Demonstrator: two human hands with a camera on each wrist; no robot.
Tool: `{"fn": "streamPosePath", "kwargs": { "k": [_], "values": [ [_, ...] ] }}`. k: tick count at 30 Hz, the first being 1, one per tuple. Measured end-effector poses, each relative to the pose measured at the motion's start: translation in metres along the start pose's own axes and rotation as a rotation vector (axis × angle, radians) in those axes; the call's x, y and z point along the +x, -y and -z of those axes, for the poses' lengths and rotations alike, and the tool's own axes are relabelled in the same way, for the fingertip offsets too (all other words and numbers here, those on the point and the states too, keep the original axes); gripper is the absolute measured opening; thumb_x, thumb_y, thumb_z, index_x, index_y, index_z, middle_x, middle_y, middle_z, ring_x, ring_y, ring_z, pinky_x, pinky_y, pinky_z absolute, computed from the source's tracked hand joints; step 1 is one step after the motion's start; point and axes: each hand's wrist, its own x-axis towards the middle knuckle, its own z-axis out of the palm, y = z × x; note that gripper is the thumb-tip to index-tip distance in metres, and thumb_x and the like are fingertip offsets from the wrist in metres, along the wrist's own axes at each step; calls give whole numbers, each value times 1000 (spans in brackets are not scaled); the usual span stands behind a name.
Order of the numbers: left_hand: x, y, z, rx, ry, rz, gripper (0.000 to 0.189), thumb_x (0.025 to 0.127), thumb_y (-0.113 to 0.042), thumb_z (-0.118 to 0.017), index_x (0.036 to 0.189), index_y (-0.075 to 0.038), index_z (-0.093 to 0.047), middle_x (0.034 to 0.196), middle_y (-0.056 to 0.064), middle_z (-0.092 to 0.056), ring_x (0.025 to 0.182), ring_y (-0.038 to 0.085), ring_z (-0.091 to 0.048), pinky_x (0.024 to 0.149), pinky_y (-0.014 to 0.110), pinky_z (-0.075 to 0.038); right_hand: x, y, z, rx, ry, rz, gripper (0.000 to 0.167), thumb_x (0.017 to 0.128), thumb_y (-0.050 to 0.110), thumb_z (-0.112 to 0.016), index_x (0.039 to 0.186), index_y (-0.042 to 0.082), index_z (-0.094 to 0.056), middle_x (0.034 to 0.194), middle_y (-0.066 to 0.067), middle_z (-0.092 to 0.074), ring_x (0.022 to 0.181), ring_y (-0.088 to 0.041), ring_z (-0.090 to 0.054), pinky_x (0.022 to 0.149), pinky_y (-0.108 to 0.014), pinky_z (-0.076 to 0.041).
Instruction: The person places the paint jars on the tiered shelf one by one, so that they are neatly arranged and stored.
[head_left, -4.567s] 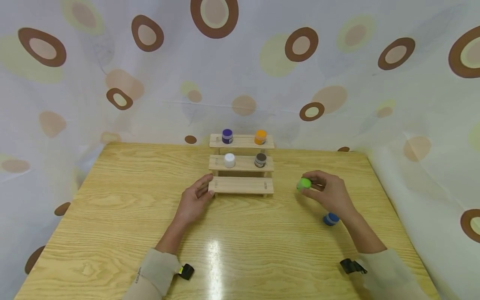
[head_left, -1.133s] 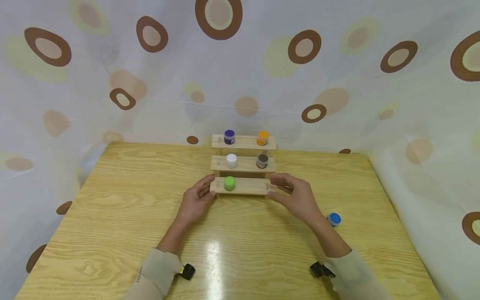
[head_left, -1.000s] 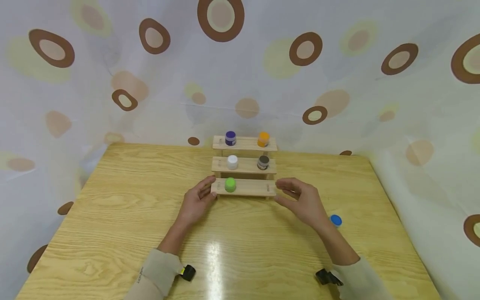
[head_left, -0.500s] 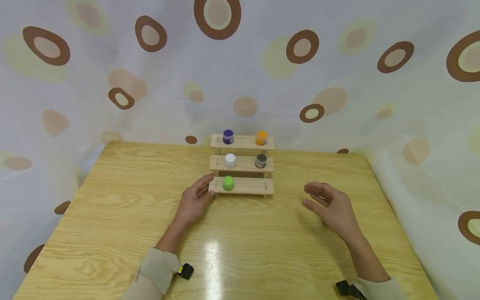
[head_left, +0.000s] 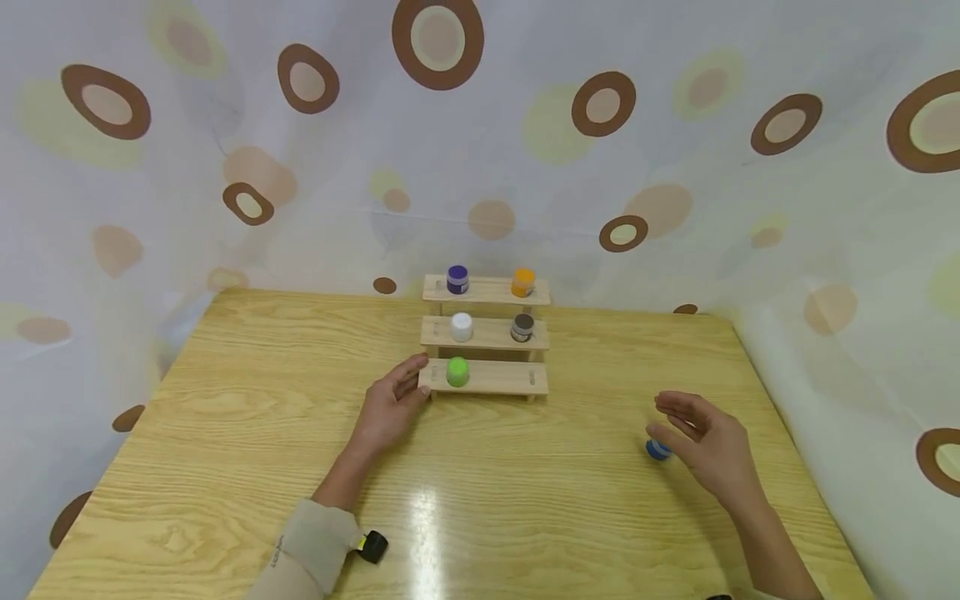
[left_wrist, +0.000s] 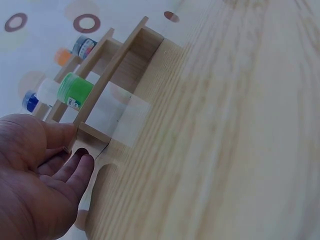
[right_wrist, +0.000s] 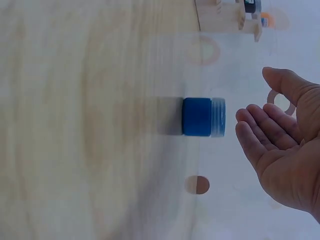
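A wooden three-step display rack (head_left: 491,379) stands near the back of the table. My left hand (head_left: 384,417) holds the left end of its lowest step, thumb at the front and fingers behind; the left wrist view shows the fingertips at that end. On that step, a green paint jar (left_wrist: 75,91) sits toward the left. My right hand (head_left: 708,446), fingers spread from the thumb and holding nothing, hovers by a blue paint jar (right_wrist: 197,117) on the table. From the head view the thumb partly covers this jar; in the right wrist view a gap shows between it and the fingers.
On the middle step stand a white jar (head_left: 461,327) and a dark brown jar (head_left: 522,327). The top step bears a purple jar (head_left: 457,280) and an orange jar (head_left: 523,282). A patterned curtain (head_left: 491,167) hangs behind the wooden table (head_left: 285,333) and along its sides.
My right hand set the green jar on the lowest step, let go, and moved right and toward me to the blue jar. My left hand has stayed at the rack's left end.
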Motion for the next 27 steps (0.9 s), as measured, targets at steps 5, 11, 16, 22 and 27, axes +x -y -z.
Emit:
{"fn": "streamPosePath", "kwargs": {
  "k": [5, 11, 16, 22, 27],
  "values": [
    [1, 1, 1, 14, -2, -12, 53, 105, -2, -64, 156, -7, -51, 162, 13, -48, 143, 35, -53, 109, 34, -55, -6, -8, 3, -21, 36, -46, 51, 95, 16, -83, 139, -1, -63, 135, -19, -67, 117, 11, -60, 99, -9, -51],
    [-1, 0, 3, 14, -5, 13, 54, 106, -3, -64, 158, -9, -50, 161, 13, -49, 144, 34, -52, 111, 35, -53, -10, -14, 1, -23, 102, -102, 55, 97, 24, -82, 141, -1, -61, 137, -21, -67, 115, 13, -58, 98, -5, -48],
    [1, 0, 1, -4, 0, 8, 55, 105, -2, -64, 158, -7, -49, 161, 13, -49, 144, 35, -52, 109, 31, -54, -12, -14, 3, -76, 129, -141, 56, 95, 25, -83, 141, 1, -63, 134, -19, -70, 112, 9, -61, 94, -5, -50],
    [1, 2, 1, -17, 18, 3, 54, 105, 0, -63, 158, -4, -48, 164, 12, -46, 145, 35, -51, 108, 28, -54, -12, -17, 3, -150, 161, -168, 56, 94, 23, -85, 141, 2, -63, 132, -17, -72, 117, -23, -70, 90, -11, -56],
    [0, 1, 1, -22, 30, -4, 55, 106, 0, -62, 158, -4, -47, 164, 12, -44, 145, 36, -50, 108, 28, -54, -13, -19, 4, -158, 151, -152, 51, 94, 17, -84, 139, 2, -65, 129, -18, -72, 118, -32, -69, 89, -11, -57]
  ]
}}
